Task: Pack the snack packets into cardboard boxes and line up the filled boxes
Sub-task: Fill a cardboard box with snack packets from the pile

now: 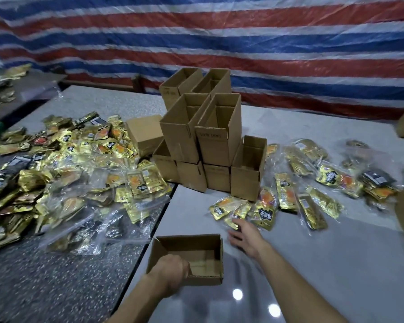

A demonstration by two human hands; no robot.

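Left hand (170,271) grips the near wall of an empty box (189,241). Right hand (245,236), fingers spread, reaches away toward gold packets (219,209) just beyond, perhaps touching one.

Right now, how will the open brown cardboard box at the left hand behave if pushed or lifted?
Likely light: the open brown cardboard box looks empty. The left hand grips one thin wall, so lifting there may flex or tilt it. On the glossy grey tabletop it would probably slide.

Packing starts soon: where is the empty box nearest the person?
Head view, bottom centre: the empty box sits on the table, left hand gripping its near wall, right hand to its right.
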